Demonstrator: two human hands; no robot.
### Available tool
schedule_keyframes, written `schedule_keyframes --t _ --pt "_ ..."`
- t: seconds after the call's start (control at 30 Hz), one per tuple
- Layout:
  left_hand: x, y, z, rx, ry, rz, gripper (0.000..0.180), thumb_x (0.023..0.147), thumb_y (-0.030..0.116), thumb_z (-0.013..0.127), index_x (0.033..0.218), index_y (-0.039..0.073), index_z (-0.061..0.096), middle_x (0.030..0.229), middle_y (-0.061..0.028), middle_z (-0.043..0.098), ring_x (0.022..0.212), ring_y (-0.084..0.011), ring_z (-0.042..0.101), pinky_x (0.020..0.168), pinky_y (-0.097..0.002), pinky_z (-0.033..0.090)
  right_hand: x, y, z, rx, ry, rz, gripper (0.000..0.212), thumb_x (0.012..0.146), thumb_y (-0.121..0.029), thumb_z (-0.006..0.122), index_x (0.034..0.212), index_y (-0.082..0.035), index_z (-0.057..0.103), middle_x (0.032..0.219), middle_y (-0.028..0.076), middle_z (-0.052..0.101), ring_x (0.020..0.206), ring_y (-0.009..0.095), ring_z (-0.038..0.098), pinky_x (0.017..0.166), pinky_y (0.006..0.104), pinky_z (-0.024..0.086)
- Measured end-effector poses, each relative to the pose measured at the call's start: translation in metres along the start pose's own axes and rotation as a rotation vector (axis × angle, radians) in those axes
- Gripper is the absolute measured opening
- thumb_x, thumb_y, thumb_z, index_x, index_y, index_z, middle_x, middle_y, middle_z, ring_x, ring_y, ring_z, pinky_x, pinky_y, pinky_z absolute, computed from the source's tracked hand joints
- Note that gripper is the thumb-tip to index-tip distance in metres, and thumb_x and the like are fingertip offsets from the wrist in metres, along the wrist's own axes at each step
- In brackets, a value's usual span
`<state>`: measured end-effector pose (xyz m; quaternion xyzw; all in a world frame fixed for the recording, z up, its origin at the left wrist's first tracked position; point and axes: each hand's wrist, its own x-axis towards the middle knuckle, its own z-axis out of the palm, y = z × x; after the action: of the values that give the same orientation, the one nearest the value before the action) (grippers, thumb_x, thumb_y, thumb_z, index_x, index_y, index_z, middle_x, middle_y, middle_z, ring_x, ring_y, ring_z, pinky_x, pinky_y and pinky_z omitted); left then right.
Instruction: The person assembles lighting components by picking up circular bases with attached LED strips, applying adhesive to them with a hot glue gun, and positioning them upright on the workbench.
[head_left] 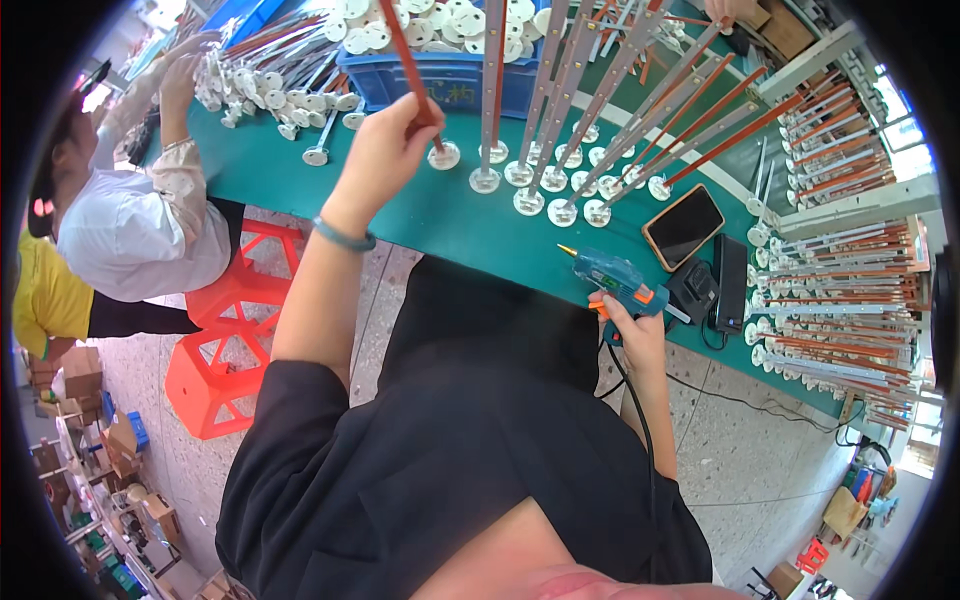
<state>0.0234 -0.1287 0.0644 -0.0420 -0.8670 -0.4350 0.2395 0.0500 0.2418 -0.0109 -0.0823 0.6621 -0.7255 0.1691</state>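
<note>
My left hand (385, 150) is closed around a reddish-brown upright strip (405, 50), near its lower end. That strip stands slightly tilted on a round white base (444, 155) at the table's near side. In my right hand (643, 335) is a teal glue gun (612, 275) with orange parts, its yellow nozzle pointing left toward the table. Just right of the left hand, several grey and brown strips (548, 110) stand upright on round white bases (529, 201). The glue gun's tip is apart from all of them.
A blue bin (375, 85) of white discs stands behind. Finished-looking strips with bases lie stacked at right (840, 290). A phone (683, 227) and black power boxes (731, 285) sit by the gun. A cord hangs below. Left, a co-worker (145, 235) works beside red stools (215, 380).
</note>
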Motion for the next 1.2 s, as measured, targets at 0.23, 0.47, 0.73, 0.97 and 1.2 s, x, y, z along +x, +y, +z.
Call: schedule_keyframes --t 0.23,0.47,0.73,0.97,1.2 --pt "0.03 -0.046 0.03 0.092 -0.062 0.016 0.013 0.089 -0.002 0.062 0.102 -0.002 0.059 0.088 -0.0114 0.07 0.083 -0.0192 0.069 0.075 -0.0306 0.054 -0.001 0.011 -0.006 0.031 0.03 0.001 0.026 0.086 -0.004 0.068 0.11 0.003 0.062 0.095 0.012 0.071 0.08 0.014 0.066 0.066 0.0246 0.05" --pt "0.025 -0.048 0.028 -0.005 -0.065 -0.008 0.015 0.087 -0.001 0.064 0.101 -0.002 0.059 0.088 -0.0112 0.07 0.082 -0.0198 0.07 0.076 -0.0308 0.054 -0.002 0.013 -0.006 0.064 0.035 -0.014 0.029 0.086 -0.001 0.066 0.114 0.005 0.06 0.095 0.014 0.071 0.081 0.015 0.066 0.066 0.0251 0.05" --pt "-0.034 0.0 0.028 0.096 0.129 0.164 0.016 0.077 -0.001 0.064 0.091 0.005 0.065 0.079 -0.009 0.062 0.069 -0.0237 0.062 0.063 -0.0328 0.051 -0.004 0.014 -0.008 0.077 0.048 -0.018 0.031 0.085 0.0 0.066 0.115 0.005 0.059 0.096 0.015 0.071 0.082 0.016 0.066 0.067 0.0256 0.051" --pt "-0.064 0.003 0.061 0.49 -0.255 0.258 0.016 0.085 0.018 0.068 0.096 0.009 0.064 0.085 -0.0112 0.065 0.078 -0.0316 0.064 0.066 -0.0426 0.051 -0.003 0.019 -0.013 0.058 -0.006 -0.03 0.03 0.086 0.002 0.064 0.115 0.005 0.059 0.096 0.015 0.07 0.081 0.016 0.066 0.067 0.0261 0.051" --pt "-0.129 -0.064 -0.137 0.989 0.308 -0.522 0.023 0.096 0.025 0.051 0.094 0.006 0.062 0.088 -0.0201 0.065 0.085 -0.0398 0.063 0.071 -0.0522 0.048 -0.007 0.028 -0.023 0.075 -0.007 -0.012 0.036 0.087 0.002 0.064 0.121 0.003 0.056 0.1 0.015 0.07 0.082 0.016 0.066 0.07 0.0255 0.052"
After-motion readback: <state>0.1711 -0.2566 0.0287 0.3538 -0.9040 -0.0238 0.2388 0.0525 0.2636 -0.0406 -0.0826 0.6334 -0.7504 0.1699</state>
